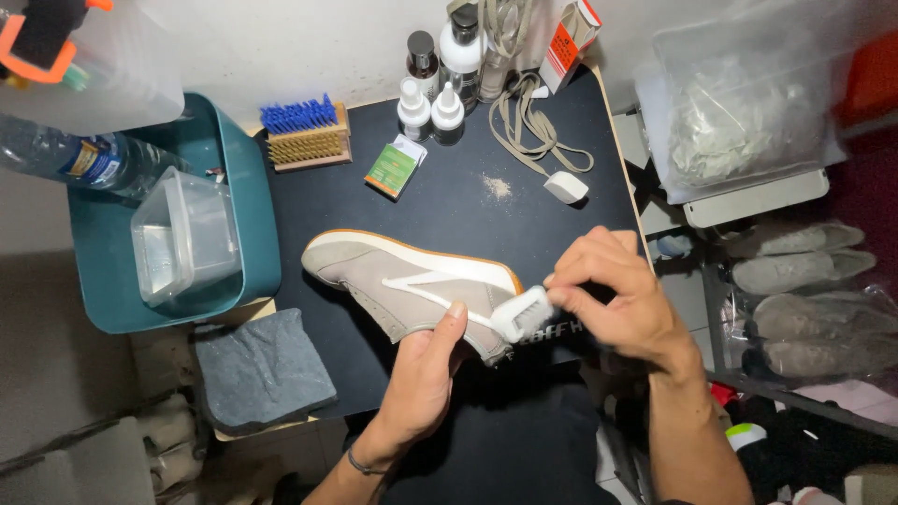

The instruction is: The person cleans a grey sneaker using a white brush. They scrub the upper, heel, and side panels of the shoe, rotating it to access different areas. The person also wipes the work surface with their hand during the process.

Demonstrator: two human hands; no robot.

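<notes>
Item: grey suede sneaker [412,285], lying on its side mid-table on the black table [468,215]. Left hand [421,379] is gripping its upper from below; right hand [622,304] is clenching a white eraser block [522,313], pressing it on the heel side. Judged step: rubbing the suede clean. Nearby: brushes [304,134], bottles [435,79], laces [533,126], teal tub [253,271]; nothing is obstructing

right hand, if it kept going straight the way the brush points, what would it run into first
The right hand points its small white brush leftward at the grey shoe. The bristles look already against the shoe's heel side, so the shoe comes first, then probably the left hand's thumb behind it.
</notes>
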